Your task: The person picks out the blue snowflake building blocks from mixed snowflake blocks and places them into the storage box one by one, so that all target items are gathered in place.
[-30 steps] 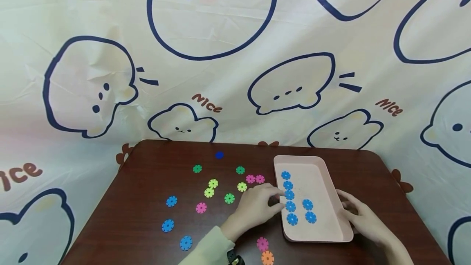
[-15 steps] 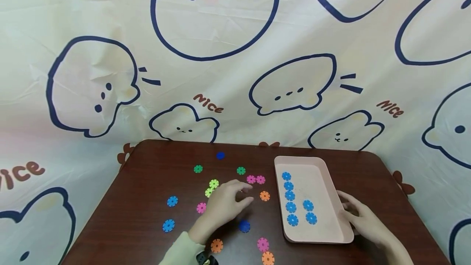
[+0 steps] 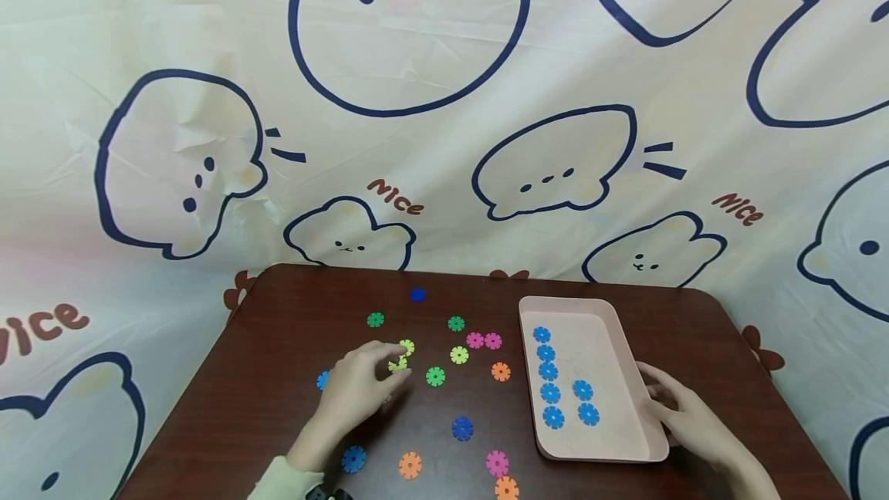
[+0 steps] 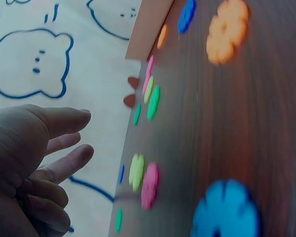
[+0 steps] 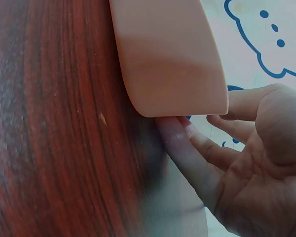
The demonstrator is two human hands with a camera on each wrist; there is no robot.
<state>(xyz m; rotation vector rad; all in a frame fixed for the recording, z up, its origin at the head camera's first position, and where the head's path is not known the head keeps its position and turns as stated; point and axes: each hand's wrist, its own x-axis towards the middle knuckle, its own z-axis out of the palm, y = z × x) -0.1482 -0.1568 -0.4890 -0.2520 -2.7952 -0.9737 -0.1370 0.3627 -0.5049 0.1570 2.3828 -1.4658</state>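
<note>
My left hand [image 3: 357, 384] hovers over the left part of the table, thumb and fingers loosely spread with nothing between them. Just past its fingertips lie two yellow-green notched discs [image 3: 407, 347]. A blue disc [image 3: 322, 380] is partly covered by the hand; another blue disc [image 4: 227, 212] shows large in the left wrist view. My right hand [image 3: 687, 415] rests against the right side of a pale pink tray [image 3: 625, 376]. In the right wrist view its fairly straight fingers [image 5: 187, 158] touch the tray's edge. Several light-blue discs [image 3: 548, 371] lie in the tray in two columns.
Loose discs are scattered left of the tray: green [image 3: 435, 376], pink [image 3: 496, 463], orange [image 3: 410, 465] and dark blue [image 3: 462, 429]. The dark brown table [image 3: 312, 299] ends at a cartoon-printed cloth [image 3: 444, 153].
My left hand has moved left from the tray's left edge across the table, uncovering orange, green and dark blue discs. My right hand stays at the tray, whose discs look unchanged.
</note>
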